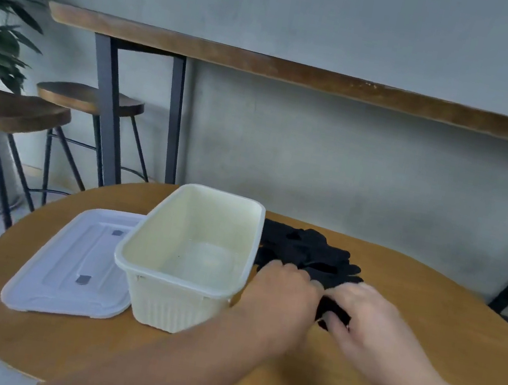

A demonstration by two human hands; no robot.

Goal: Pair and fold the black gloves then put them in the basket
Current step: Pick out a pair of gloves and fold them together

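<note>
On a round wooden table (pixel 60 338), both hands pinch black gloves (pixel 310 252) heaped just right of a cream basket (pixel 179 307): left hand (pixel 283 293) and right hand (pixel 369 319), fingers curled.

Left hand (pixel 283 293) and right hand (pixel 366 315) reach forward, close together, palms down; both hands' fingers curl, pinching.
</note>
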